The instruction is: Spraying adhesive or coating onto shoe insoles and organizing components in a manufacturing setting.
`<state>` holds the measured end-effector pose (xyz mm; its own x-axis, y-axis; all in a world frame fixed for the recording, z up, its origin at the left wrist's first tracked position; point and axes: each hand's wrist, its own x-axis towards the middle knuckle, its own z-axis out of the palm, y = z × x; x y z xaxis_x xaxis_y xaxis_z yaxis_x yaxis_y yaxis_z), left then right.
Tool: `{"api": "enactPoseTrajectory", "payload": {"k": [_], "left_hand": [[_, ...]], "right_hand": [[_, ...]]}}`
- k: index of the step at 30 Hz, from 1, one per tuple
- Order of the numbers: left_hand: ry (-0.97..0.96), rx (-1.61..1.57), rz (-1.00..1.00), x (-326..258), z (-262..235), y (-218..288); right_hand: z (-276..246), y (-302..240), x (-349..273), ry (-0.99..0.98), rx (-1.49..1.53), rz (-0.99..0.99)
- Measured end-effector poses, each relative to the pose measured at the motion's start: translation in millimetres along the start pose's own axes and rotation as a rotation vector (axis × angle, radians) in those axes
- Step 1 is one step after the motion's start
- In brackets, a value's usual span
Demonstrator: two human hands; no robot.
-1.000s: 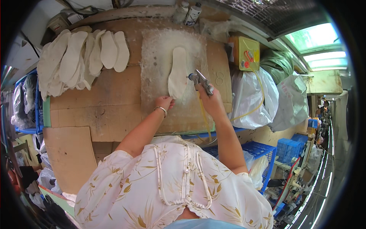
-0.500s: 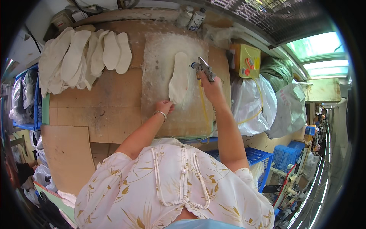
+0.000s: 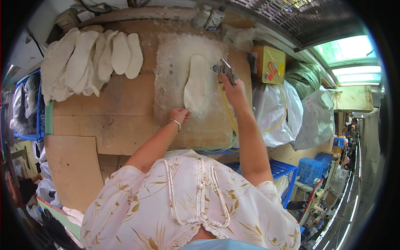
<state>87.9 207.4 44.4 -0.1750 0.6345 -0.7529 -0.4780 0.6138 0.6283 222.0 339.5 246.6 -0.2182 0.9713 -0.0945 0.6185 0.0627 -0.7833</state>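
A pale insole [image 3: 195,83] lies lengthwise on a whitened, crusted board [image 3: 166,83] in the middle of the bench. My left hand [image 3: 180,114] pinches the insole's near end between closed fingers. In my right hand [image 3: 234,89] is a metal spray gun [image 3: 226,71], its nozzle turned left toward the insole and apart from it. A yellowish hose [image 3: 228,109] hangs from the gun. Whether any spray is leaving the nozzle cannot be made out.
Several more insoles [image 3: 79,62] are heaped at the far left on the cardboard-covered bench [image 3: 104,121]. Two bottles [image 3: 215,19] stand at the back. On the right are a yellow container [image 3: 268,62] and stuffed plastic bags [image 3: 275,112]. A blue crate [image 3: 283,175] sits below the bench's right side.
My right hand has shifted the spray gun slightly to the right, away from the insole. My left hand keeps its pinch on the insole's near end.
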Motion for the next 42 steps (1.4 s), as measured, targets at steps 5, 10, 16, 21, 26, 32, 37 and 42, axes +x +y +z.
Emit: {"api": "enactPoseTrajectory", "payload": {"k": [5,10,16,21,26,32,37,42], "left_hand": [[0.019,0.000,0.000,-2,0,2],[-0.006,0.056,-0.003,0,-1,2],[-0.013,0.035,-0.003,-2,0,4],[-0.013,0.023,0.003,1,-2,1],[-0.042,0.047,-0.005,3,-3,-1],[-0.056,0.045,-0.003,3,-4,0],[-0.061,0.029,-0.014,2,-3,1],[-0.058,0.020,-0.017,1,-3,1]], "right_hand": [[-6,-3,-24,-0.003,-0.004,-0.005],[-12,-2,-46,-0.052,0.013,0.059],[-13,11,-70,-0.089,0.007,0.094],[-11,18,-89,-0.082,0.049,0.076],[-12,23,-110,-0.108,0.032,0.116],[-12,22,-134,-0.157,-0.016,0.174],[-8,22,-151,-0.186,-0.021,0.183],[1,23,-153,-0.241,-0.005,0.165]]}}
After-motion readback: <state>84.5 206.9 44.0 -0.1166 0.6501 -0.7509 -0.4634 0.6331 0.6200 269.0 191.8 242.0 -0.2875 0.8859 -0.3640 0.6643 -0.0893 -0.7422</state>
